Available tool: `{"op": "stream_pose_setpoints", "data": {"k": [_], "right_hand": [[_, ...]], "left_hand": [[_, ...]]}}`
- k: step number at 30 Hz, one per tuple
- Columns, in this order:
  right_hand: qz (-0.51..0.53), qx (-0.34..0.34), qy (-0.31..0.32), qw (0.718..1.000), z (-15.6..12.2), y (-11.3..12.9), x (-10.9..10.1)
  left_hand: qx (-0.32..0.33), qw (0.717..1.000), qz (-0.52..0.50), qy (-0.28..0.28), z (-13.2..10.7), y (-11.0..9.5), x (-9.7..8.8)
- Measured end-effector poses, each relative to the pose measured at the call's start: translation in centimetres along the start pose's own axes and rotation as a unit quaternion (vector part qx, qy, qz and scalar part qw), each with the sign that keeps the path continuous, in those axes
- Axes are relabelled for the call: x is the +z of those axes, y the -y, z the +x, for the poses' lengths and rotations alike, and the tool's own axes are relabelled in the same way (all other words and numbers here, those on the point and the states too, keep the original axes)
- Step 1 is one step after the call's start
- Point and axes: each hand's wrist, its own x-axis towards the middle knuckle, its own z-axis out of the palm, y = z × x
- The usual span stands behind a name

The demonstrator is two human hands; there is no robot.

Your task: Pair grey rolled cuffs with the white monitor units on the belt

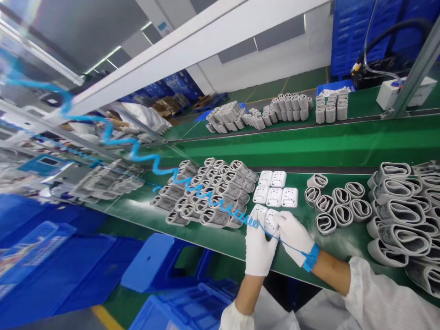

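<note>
My left hand (pixel 260 250), in a white glove, has its fingers around a small white square device housing (pixel 260 209) at the bench's near edge. My right hand (pixel 294 236), also gloved, grips the adjoining white housing (pixel 270 218) with thumb and fingers. A blue wrist strap (pixel 311 258) circles my right wrist, and its coiled blue cord (pixel 202 190) runs up to the left across the view. Just beyond my hands, several more white housings (pixel 274 197) lie in two rows. The gloves partly cover the two gripped housings.
Rolled grey cuffs (pixel 216 190) stand massed on the green bench (pixel 292 266) to the left. A smaller cuff group (pixel 335 201) and large stacked cuffs (pixel 400 213) are rightward. More cuffs (pixel 288 107) line the rear shelf. A blue stool (pixel 154 261) and crate (pixel 182 307) stand below.
</note>
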Motion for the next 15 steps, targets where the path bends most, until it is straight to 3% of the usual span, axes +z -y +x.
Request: {"op": "stream_pose_setpoints", "data": {"k": [5, 15], "right_hand": [[0.007, -0.016, 0.015, 1.000, 0.4, 0.1, 0.2], [-0.020, 0.012, 0.037, 0.999, 0.9, 1.6, -2.3]], "left_hand": [[-0.015, 1.000, -0.003, -0.004, 0.4, -0.5, 0.0], [-0.030, 1.000, -0.003, -0.003, -0.4, -0.8, -0.1]]}}
